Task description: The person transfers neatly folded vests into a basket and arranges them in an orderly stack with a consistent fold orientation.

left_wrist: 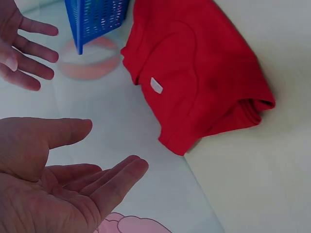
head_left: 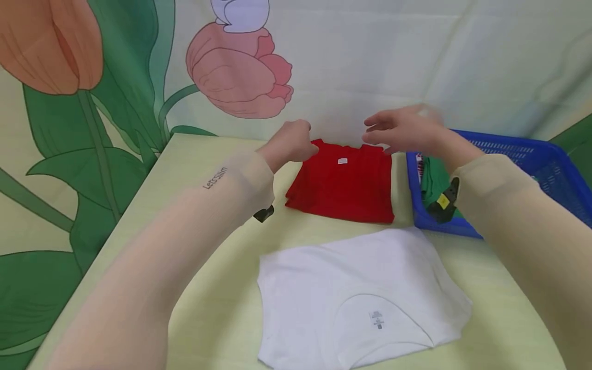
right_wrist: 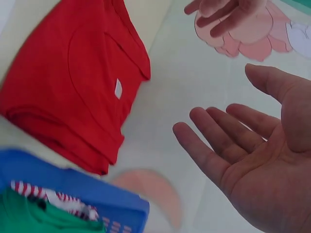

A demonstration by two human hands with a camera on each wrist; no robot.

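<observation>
"So, starting from the left, what is that hand doing?"

"The left hand [head_left: 290, 144] is hovering at about ten o'clock from the middle of the red shirt [head_left: 346, 186], close to its upper corner."

"Is it gripping anything?"

"No, it's holding nothing; its wrist view is showing the thumb standing away from loosely extended fingers, with a gap separating them from the cloth."

"Then where is the shirt lying?"

"Toward four o'clock from that hand, folded on the pale table [head_left: 222, 257]. Its neckline, bearing a white label [head_left: 342, 161], is facing twelve, toward the printed backdrop [head_left: 351, 67]. In the head view its longer side is running nine to three, though the slant is leaving the true proportions uncertain."

"What is lying below it?"

"A white shirt [head_left: 314, 288], spreading out toward six o'clock, near the red one but not touching."

"And the right hand [head_left: 411, 131]?"

"It's hovering around two o'clock, so the red shirt is lying toward eight from it. Its fingers are extending loosely, gripping nothing."

"Which hand is sitting nearer?"

"The left, I'm judging, since its wrist view is showing the narrower gap."

"And farthest right?"

"A blue basket [head_left: 559, 185] is standing at three o'clock, just beside the red shirt, holding a green cloth [head_left: 432, 177]."
</observation>
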